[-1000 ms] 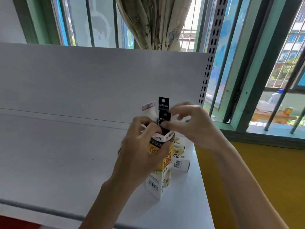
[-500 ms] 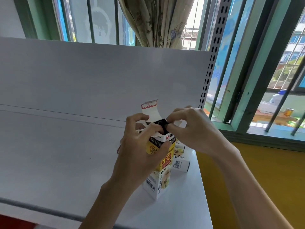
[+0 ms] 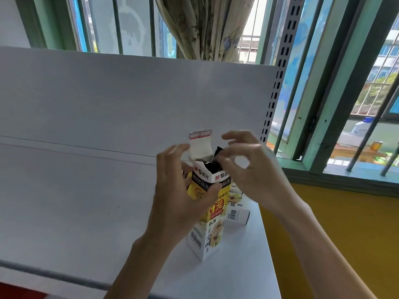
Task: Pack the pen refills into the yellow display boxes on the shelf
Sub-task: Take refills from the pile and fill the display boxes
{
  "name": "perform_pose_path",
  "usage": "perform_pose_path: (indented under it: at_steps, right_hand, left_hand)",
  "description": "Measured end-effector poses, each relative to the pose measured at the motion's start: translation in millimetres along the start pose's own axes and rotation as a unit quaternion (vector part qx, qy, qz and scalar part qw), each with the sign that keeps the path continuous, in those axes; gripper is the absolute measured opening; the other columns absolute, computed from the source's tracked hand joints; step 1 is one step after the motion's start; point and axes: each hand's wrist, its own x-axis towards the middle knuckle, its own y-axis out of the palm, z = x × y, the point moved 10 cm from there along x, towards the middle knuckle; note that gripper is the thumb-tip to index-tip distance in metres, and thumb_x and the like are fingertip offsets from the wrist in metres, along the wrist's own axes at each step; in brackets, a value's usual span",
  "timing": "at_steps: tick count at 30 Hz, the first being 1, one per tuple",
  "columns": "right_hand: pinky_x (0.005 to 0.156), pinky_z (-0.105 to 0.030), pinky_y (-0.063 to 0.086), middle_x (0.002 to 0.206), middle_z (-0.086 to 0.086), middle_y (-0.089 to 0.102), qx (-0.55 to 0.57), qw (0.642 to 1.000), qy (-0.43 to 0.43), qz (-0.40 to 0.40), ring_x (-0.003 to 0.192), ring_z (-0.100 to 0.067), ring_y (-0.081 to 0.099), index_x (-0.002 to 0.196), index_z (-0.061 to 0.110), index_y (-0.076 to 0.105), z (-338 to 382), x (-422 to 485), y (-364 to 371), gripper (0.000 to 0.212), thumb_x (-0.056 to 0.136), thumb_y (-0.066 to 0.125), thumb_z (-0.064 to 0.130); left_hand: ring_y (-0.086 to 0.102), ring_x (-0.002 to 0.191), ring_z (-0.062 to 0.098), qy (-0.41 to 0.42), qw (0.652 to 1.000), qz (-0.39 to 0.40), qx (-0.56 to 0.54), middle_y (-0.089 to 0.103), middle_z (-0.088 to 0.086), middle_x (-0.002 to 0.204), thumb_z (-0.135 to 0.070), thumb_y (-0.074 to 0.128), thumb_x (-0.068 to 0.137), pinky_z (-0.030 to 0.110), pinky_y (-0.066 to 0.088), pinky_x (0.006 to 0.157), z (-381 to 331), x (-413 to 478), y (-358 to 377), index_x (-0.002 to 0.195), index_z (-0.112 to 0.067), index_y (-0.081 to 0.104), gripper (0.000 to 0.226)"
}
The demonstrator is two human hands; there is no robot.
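Note:
A tall yellow and white display box (image 3: 212, 225) stands upright on the white shelf (image 3: 86, 201), its white top flap raised. My left hand (image 3: 183, 197) grips the box around its upper part. The black tops of pen refill packs (image 3: 212, 167) show inside the box opening, one corner poking up. My right hand (image 3: 248, 169) hovers at the opening, thumb and forefinger touching the black pack tops, other fingers spread.
Another yellow and white box (image 3: 237, 210) lies on its side just behind the upright one, near the shelf's right edge. A white back panel with a slotted upright (image 3: 278, 83) rises behind. Windows with bars and a curtain (image 3: 205, 26) stand beyond.
The black refill packs that stuck high out of the box have been pushed down into it. My right hand's fingers have loosened and spread.

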Motion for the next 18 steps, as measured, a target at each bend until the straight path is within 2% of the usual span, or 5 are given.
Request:
perform_pose_path:
  at_steps: [3, 7, 10, 13, 18]
  right_hand:
    - [0.098, -0.035, 0.035, 0.142, 0.011, 0.037, -0.038, 0.998, -0.014, 0.055, 0.117, 0.002, 0.029, 0.102, 0.029, 0.070, 2.6, -8.2, 21.7, 0.033, 0.092, 0.042, 0.041]
    - [0.095, -0.033, 0.032, 0.144, 0.013, 0.033, -0.116, 0.987, -0.021, 0.105, 0.117, 0.000, 0.027, 0.093, 0.032, 0.072, 12.7, -4.4, 31.5, 0.054, 0.085, 0.023, 0.053]
    - [0.090, -0.024, 0.040, 0.132, 0.015, 0.039, -0.079, 0.992, -0.027, 0.096, 0.102, 0.007, 0.037, 0.096, 0.028, 0.072, 15.2, -5.0, 27.8, 0.039, 0.091, 0.039, 0.047]
    - [0.081, -0.016, 0.048, 0.112, 0.023, 0.049, 0.093, 0.995, -0.022, -0.022, 0.099, 0.007, 0.052, 0.104, 0.030, 0.065, 6.6, -7.8, 2.5, 0.020, 0.086, 0.058, 0.036]
    - [0.075, -0.015, 0.052, 0.112, 0.012, 0.051, 0.062, 0.998, -0.016, -0.027, 0.097, 0.001, 0.055, 0.101, 0.019, 0.067, -4.4, -11.3, 9.4, 0.026, 0.088, 0.052, 0.036]
  left_hand:
    - [0.056, 0.100, -0.002, -0.063, 0.996, -0.009, -0.056, 0.047, 0.000, 0.118, -0.019, 0.084, 0.063, 0.001, 0.045, 0.064, 16.1, -3.2, -3.2, 0.117, -0.033, 0.034, 0.075]
    - [0.055, 0.103, -0.008, -0.047, 0.996, 0.007, -0.078, 0.055, -0.011, 0.110, -0.035, 0.079, 0.059, 0.006, 0.048, 0.070, 11.6, -6.6, -0.4, 0.100, -0.041, 0.036, 0.060]
    - [0.058, 0.097, -0.010, -0.040, 0.994, 0.008, -0.104, 0.057, -0.019, 0.104, -0.031, 0.075, 0.060, 0.006, 0.048, 0.072, 9.4, -8.2, -1.7, 0.094, -0.039, 0.039, 0.051]
    - [0.060, 0.100, -0.005, -0.030, 0.992, 0.001, -0.127, 0.061, -0.017, 0.103, -0.029, 0.076, 0.062, 0.008, 0.049, 0.074, 11.3, -7.8, -4.8, 0.092, -0.040, 0.043, 0.046]
    - [0.059, 0.106, 0.002, -0.007, 0.993, 0.008, -0.117, 0.061, -0.009, 0.108, -0.041, 0.070, 0.066, 0.013, 0.052, 0.077, 12.4, -9.0, -5.3, 0.097, -0.044, 0.046, 0.040]
